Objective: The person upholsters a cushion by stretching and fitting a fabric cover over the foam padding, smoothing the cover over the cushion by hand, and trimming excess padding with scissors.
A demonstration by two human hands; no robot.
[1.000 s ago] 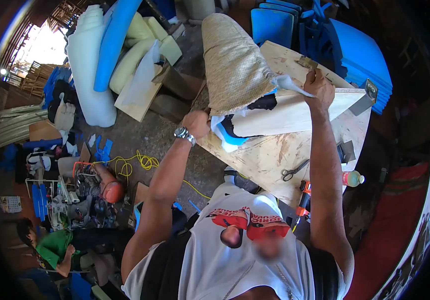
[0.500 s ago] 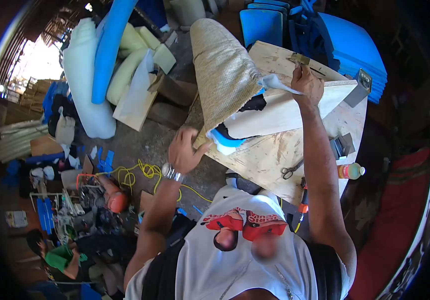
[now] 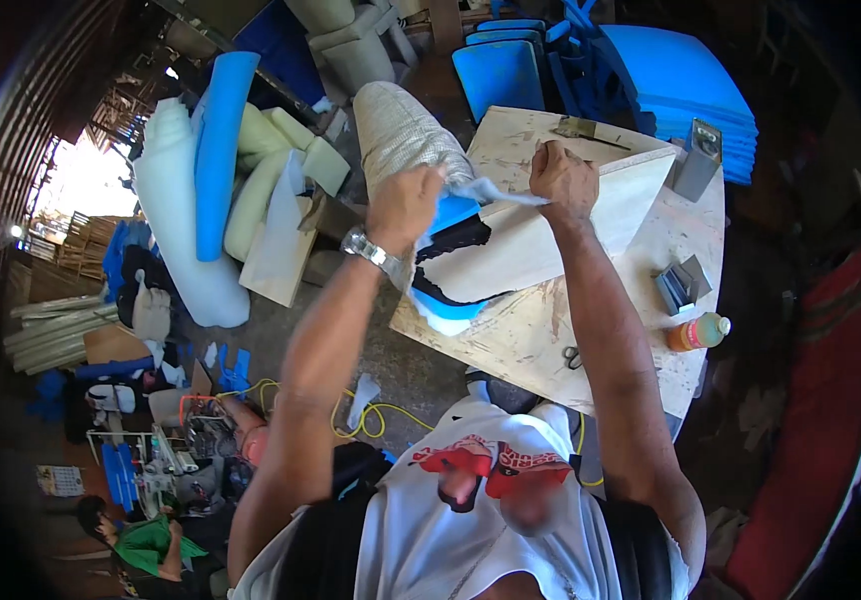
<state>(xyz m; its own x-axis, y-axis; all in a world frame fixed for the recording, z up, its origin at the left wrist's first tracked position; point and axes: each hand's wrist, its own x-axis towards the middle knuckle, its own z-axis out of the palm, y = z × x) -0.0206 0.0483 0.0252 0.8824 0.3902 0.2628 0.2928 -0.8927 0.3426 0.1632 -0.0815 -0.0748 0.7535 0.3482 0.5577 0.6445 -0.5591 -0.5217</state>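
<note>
A long piece wrapped in beige woven fabric [image 3: 406, 135] lies across the wooden table [image 3: 561, 340]. My left hand [image 3: 406, 208] is closed on the fabric's near edge. Below that edge show blue foam [image 3: 446, 308], black material [image 3: 461, 245] and a pale wooden board [image 3: 541, 245]. My right hand [image 3: 564, 183] is closed on the end of a thin whitish strip [image 3: 491, 192] that runs from the fabric, beside the board's far edge.
On the table are a metal box [image 3: 698, 160], a small open box [image 3: 683, 285], a bottle [image 3: 699, 332] and scissors [image 3: 573, 357]. Blue foam sheets [image 3: 681, 80] are stacked behind. Foam rolls [image 3: 176, 220] stand left; a person in green [image 3: 156, 545] sits lower left.
My left hand, open half a second ago, has moved up and right and closed on the fabric edge, which is now pulled back, baring more blue foam. My view has shifted.
</note>
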